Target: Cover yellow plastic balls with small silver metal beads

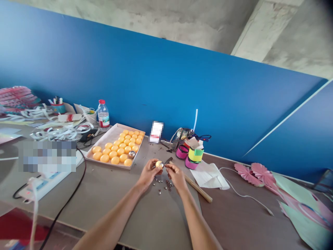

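Observation:
My left hand (148, 172) is closed round an orange ball (158, 164) whose right side carries shiny silver pieces. Close beside the ball, my right hand (177, 175) has its fingertips pinched together; whatever they hold is too small to make out. Under the right hand lies a hammer with a wooden handle (199, 189), its dark head (168, 160) showing beyond the fingers. Several small metal studs (159, 189) are scattered on the table below both hands. To the left, a shallow box (101, 142) holds rows of orange balls (114, 160) and one silver-covered ball (131, 154).
A water bottle (103, 116) stands behind the box. White power strips (53, 178) and a black cable (78, 187) lie at left. Pink and yellow rolls (195, 155), white paper (209, 175) and pink paper fans (262, 173) are at right. A blue partition (156, 80) rises behind.

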`<state>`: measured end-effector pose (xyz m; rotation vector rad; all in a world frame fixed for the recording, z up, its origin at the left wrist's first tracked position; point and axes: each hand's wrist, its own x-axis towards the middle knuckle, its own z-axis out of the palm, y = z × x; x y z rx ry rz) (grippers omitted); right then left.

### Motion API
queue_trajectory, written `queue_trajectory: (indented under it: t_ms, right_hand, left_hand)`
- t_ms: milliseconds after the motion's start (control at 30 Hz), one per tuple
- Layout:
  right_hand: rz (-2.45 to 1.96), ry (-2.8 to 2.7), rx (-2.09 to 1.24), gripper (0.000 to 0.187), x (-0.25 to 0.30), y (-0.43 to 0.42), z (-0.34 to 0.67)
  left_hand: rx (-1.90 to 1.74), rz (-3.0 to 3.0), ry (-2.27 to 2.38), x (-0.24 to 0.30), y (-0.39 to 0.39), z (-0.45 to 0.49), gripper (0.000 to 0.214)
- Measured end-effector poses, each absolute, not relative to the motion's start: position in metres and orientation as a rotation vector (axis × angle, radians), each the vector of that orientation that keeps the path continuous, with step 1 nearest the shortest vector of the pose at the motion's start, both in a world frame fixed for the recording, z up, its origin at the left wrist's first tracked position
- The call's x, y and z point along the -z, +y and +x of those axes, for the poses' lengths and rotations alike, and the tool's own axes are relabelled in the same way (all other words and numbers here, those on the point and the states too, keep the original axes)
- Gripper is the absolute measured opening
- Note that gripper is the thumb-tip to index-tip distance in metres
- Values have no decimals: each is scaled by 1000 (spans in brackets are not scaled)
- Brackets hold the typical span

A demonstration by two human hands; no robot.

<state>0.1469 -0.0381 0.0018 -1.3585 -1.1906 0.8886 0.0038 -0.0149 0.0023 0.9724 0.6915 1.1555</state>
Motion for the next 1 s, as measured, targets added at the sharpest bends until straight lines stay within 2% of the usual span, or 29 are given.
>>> queue_trajectory:
  t_ms: [133, 200, 533, 800, 1000]
  right_hand:
    - [-1434, -1146, -725, 23, -1, -38, 147]
    - [-1446, -1112, -714, 19, -2, -38, 146]
    - [-1045, -914, -1177, 20, -13, -43, 139]
    - [-1204, -1114, -1004, 13, -7, -43, 137]
    - [-1207, -1137, -1028, 14, -5, -42, 137]
  left_hand:
    - [-1173, 979, 715, -4, -15, 4, 44]
    - [-1180, 992, 720, -5, -16, 5, 43]
    - [-1149, 1041, 712, -6, -16, 5, 45]
    - [-1141, 1120, 696, 4, -12, 7, 44]
    - [-1151, 1186, 670, 9, -12, 8, 38]
